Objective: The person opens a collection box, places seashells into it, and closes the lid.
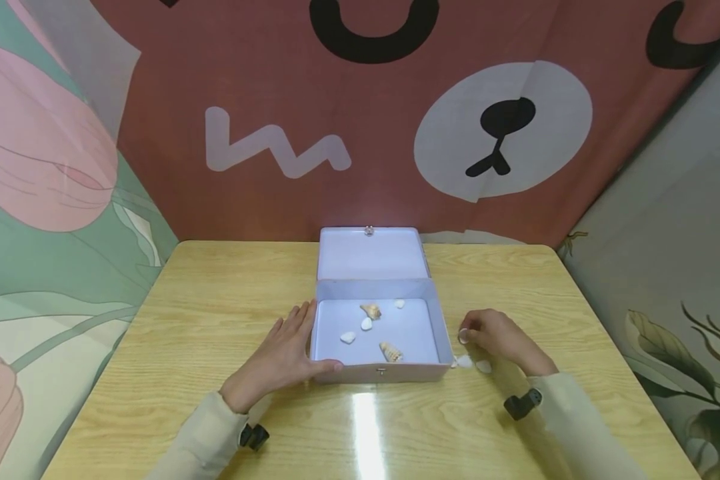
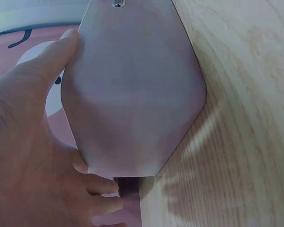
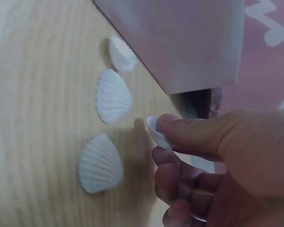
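Note:
A pale metal box point(image 1: 379, 373) stands on the table with its lid point(image 1: 372, 253) tilted back. My left hand point(image 1: 282, 353) rests against the box's left side, fingers stretched along the wall and thumb lying on the front rim. To the right of the box, my right hand point(image 1: 504, 340) pinches a small white seashell point(image 3: 158, 135) between thumb and fingertip, close over the table. Beside the box's front right corner lie three white ribbed seashells, one of them a fan-shaped shell point(image 3: 100, 165). Inside the box are two spiral shells, one near the front point(image 1: 391, 351), and three small white shells.
The wooden table point(image 1: 228, 280) extends on both sides of the box and in front of it. Behind it hangs a reddish-brown cloth point(image 1: 264, 207) with a cartoon bear face. Patterned curtains point(image 1: 48, 267) flank the table. Each wrist wears a small black camera.

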### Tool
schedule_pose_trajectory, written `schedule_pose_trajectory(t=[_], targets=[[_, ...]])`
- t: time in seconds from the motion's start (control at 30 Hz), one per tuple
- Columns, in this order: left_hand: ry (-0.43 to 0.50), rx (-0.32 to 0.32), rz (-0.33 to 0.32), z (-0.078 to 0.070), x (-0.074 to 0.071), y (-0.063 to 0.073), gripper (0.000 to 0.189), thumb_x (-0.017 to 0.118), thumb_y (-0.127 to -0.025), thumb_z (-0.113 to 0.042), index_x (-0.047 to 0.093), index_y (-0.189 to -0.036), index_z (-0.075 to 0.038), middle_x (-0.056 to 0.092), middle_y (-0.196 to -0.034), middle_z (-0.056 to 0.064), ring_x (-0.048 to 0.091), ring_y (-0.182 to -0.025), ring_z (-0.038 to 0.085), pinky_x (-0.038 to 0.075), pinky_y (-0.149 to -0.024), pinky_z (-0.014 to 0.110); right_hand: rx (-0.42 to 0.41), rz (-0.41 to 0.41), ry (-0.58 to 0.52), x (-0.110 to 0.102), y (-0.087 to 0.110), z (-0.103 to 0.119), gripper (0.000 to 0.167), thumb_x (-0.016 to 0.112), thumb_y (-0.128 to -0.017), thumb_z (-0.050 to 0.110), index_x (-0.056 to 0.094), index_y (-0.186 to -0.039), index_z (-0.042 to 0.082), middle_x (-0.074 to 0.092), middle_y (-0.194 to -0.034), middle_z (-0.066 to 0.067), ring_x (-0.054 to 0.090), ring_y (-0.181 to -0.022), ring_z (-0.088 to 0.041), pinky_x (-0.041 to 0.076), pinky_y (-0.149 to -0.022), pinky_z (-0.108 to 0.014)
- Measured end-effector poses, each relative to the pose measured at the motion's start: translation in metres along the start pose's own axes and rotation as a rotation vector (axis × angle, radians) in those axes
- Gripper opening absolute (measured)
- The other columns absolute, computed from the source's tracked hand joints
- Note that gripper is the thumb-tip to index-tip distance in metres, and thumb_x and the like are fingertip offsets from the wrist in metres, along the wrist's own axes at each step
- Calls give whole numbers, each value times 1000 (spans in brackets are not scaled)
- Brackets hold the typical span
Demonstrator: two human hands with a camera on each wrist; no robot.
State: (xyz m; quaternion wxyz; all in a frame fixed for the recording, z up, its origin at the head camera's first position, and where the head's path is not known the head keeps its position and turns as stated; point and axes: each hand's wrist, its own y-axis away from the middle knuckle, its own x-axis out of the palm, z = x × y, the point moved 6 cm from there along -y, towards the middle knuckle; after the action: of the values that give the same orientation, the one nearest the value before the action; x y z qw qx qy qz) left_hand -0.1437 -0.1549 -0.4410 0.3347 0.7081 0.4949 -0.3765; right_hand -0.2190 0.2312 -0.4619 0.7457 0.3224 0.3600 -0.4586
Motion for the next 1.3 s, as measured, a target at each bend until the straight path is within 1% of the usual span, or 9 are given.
schedule_pose_trajectory(t=[0.13,0.33,0.47,0.57,0.73,0.8,0.93,1.07,1.3], targets=[[0,1,-3,0,0,0,133,77,-83,-75,12,-170,0,21,-176,28,20,-165,49,20,-131,72,13,-33,-7,-11,2,-1,8,72,-99,12,75,-93,10,73,-89,-4,58,-80,-15,48,-71,-30],[2,-2,-7,1,1,0,133,77,-82,-75,12,-171,0,21,-176,28,21,-164,49,20,-131,72,-1,-89,-9,-26,3,-2,9,71,-102,15,76,-96,11,74,-92,-6,56,-76,-14,46,-68,-30],[1,-4,-5,1,1,0,133,77,-82,-75,11,-171,-1,20,-176,28,20,-164,49,20,-131,72,10,-145,-2,-35,2,0,9,72,-103,19,77,-99,13,75,-96,-6,52,-72,-14,44,-63,-28],[-2,-5,-5,1,1,0,133,77,-83,-75,11,-171,-1,20,-176,28,20,-164,49,20,-131,71,28,-173,-21,-42,1,4,11,72,-103,22,77,-102,13,76,-98,-8,52,-71,-15,45,-59,-28],[-9,-10,-1,2,2,0,133,77,-82,-76,10,-171,-1,19,-176,28,19,-165,49,19,-131,71,37,-187,-45,-50,0,15,16,70,-105,25,76,-107,11,75,-97,-11,54,-68,-17,46,-56,-30],[-11,-6,-2,2,2,0,134,77,-82,-76,10,-171,-1,20,-176,28,20,-164,49,20,-131,72,28,-192,-37,-53,0,21,16,70,-104,26,76,-108,11,75,-96,-10,55,-68,-17,46,-57,-29],[-19,-8,-2,2,2,-1,134,77,-82,-76,10,-171,-2,20,-176,28,19,-165,49,19,-131,71,-12,-195,-27,-55,-5,36,15,71,-104,26,76,-107,12,75,-100,-8,54,-70,-17,46,-59,-28],[-23,-9,0,2,3,-1,134,77,-82,-76,10,-171,-3,20,-176,28,19,-165,48,19,-131,71,-53,-187,-30,-53,-9,52,14,72,-103,25,77,-105,12,75,-102,-7,53,-73,-18,46,-61,-28],[-20,-7,-4,1,2,-1,133,76,-82,-77,11,-171,-2,19,-176,28,19,-165,47,19,-132,71,-97,-172,-26,-47,-18,80,11,72,-103,24,77,-103,14,74,-99,-4,54,-76,-18,46,-64,-27]])
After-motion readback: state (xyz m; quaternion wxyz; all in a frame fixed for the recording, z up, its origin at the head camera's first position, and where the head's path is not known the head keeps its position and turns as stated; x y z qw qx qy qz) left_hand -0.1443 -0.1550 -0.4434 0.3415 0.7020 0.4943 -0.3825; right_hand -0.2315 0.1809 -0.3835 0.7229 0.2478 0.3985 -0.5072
